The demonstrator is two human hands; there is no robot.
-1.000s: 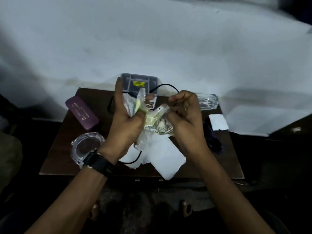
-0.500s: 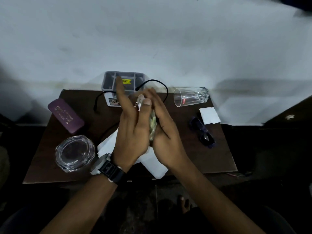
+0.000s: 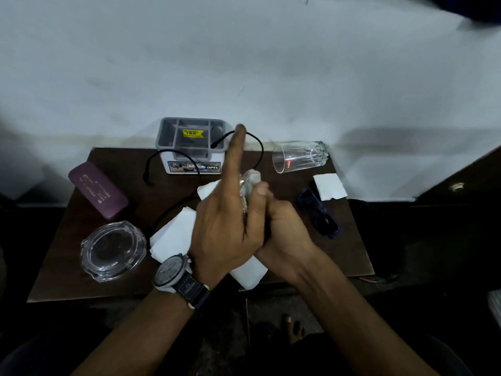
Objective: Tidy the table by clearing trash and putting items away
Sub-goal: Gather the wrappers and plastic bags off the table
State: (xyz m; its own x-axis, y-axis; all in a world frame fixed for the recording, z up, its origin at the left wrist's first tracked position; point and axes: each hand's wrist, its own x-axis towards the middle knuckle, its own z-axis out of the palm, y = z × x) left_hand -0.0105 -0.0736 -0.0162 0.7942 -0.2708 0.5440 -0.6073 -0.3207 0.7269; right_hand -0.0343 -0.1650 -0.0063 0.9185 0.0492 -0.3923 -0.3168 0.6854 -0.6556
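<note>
One brown table [image 3: 339,253]; white wall [image 3: 244,63] behind

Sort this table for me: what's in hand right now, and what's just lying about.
In hand: crumpled wrapper, squeezed between left hand and right hand.

Lying about: purple case, glass ashtray, grey organiser, black cable, tumbler on its side, dark glasses, white paper sheets, small paper square.

The single camera rides on the person's head, facing forward and steeply down over a small brown table [image 3: 349,253] set against a pale wall [image 3: 244,63]. Nearest the lens, mid-frame, are the left hand [image 3: 227,229] and right hand [image 3: 284,234], with a crumpled wrapper [image 3: 250,179] between them. The wide lens bows the table's edges.
</note>
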